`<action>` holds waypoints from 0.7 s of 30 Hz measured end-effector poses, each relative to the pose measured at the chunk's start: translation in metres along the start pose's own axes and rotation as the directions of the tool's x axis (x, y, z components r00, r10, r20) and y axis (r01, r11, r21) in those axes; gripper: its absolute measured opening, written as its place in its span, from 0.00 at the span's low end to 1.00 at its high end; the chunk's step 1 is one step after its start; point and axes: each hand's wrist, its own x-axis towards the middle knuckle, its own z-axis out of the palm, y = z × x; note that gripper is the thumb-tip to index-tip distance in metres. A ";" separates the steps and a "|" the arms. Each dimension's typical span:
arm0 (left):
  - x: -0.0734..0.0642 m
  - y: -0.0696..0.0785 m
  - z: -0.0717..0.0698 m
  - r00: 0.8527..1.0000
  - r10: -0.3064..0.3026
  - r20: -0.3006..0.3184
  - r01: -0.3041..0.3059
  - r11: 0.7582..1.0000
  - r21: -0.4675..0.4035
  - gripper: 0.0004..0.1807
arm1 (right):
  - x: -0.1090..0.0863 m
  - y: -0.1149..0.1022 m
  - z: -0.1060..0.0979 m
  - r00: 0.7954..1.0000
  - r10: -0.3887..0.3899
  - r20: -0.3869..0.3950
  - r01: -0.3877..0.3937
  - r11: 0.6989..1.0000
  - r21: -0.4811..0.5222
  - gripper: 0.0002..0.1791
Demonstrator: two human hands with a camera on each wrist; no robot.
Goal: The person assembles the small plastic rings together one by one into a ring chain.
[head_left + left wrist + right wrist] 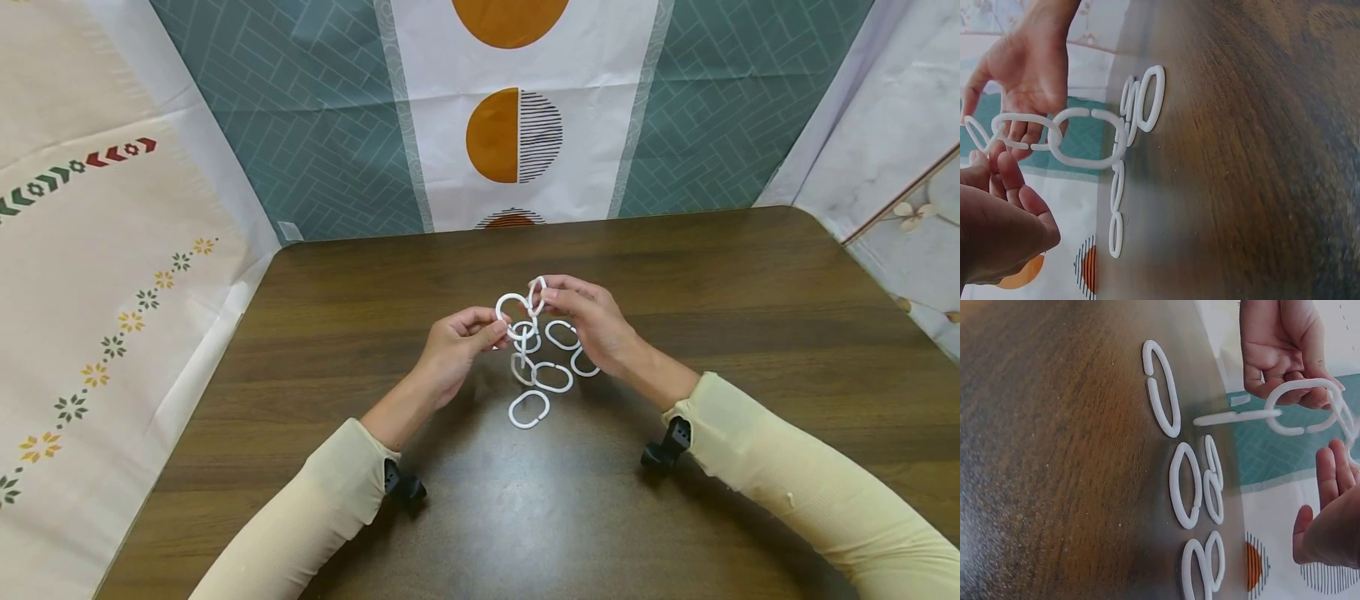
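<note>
My left hand (463, 346) pinches a white plastic oval link (513, 296) between thumb and fingers, above the table. To its right, my right hand (588, 317) pinches another white link (1341, 412), which hooks onto the first. From the left hand's link hangs a third link (1072, 162), seen edge-on in the right wrist view. Each link has a small gap in its side. Below the hands, several more white links lie on the table, among them a near link (511, 410) and a link (553, 391) farther back. Some overlap in the head view.
A brown wood-grain table (360, 292) spreads under both hands. Behind its far edge hangs a green and white patterned cloth (322, 125). An embroidered cream cloth (82, 275) hangs at the left. Small black cameras (666, 442) sit on both wrists.
</note>
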 end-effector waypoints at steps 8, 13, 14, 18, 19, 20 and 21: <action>-0.001 0.002 0.002 0.999 0.011 0.033 -0.012 0.999 0.030 0.08 | 0.000 -0.004 0.006 0.999 -0.039 0.002 0.039 0.999 -0.024 0.10; -0.004 0.000 -0.002 0.995 0.013 0.099 -0.023 0.995 0.100 0.09 | 0.002 -0.010 0.006 0.987 -0.155 0.033 0.157 0.985 -0.068 0.12; -0.004 0.000 -0.003 0.994 0.020 0.110 -0.032 0.994 0.106 0.11 | 0.001 -0.011 0.006 0.985 -0.167 0.042 0.170 0.983 -0.076 0.13; -0.003 0.002 -0.005 0.994 0.049 0.095 -0.058 0.993 0.100 0.16 | 0.000 -0.012 0.010 0.978 -0.202 0.061 0.208 0.970 -0.124 0.15; -0.002 0.002 -0.005 0.996 0.055 0.076 -0.063 0.993 0.103 0.17 | 0.000 -0.012 0.010 0.975 -0.211 0.063 0.218 0.966 -0.142 0.15; -0.002 0.003 -0.005 0.997 0.059 0.057 -0.065 0.993 0.102 0.17 | 0.000 -0.012 0.011 0.974 -0.220 0.064 0.227 0.961 -0.158 0.16; -0.001 0.003 -0.005 0.998 0.060 0.036 -0.063 0.992 0.106 0.17 | 0.000 -0.012 0.012 0.971 -0.228 0.066 0.236 0.956 -0.174 0.16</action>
